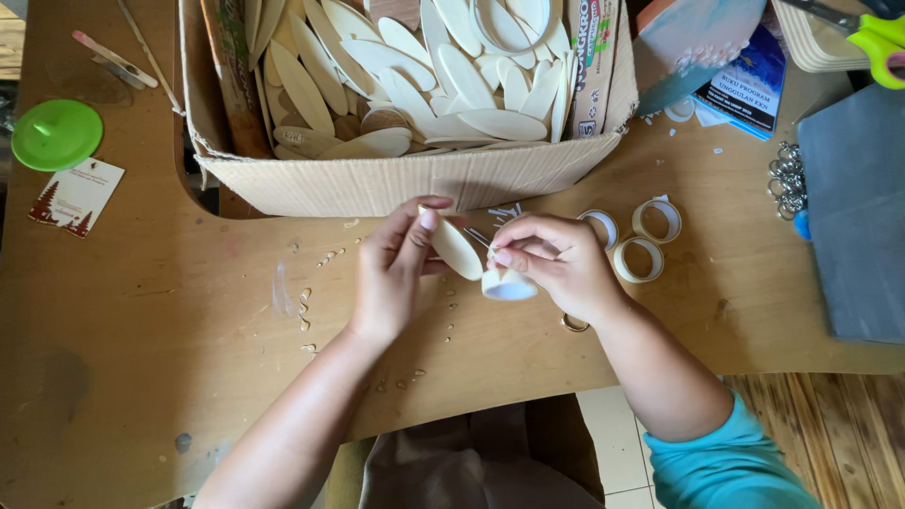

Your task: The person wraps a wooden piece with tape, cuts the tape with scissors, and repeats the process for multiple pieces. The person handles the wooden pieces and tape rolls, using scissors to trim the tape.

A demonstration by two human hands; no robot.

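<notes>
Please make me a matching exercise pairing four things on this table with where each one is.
Things:
1. green lid
2. wooden oval
3. tape roll
4. scissors

Places:
A. top right corner
B. in the right hand
C. far left of the table
D. pinched in the left hand

Pairs: 1-C, 2-D, 3-B, 4-A
</notes>
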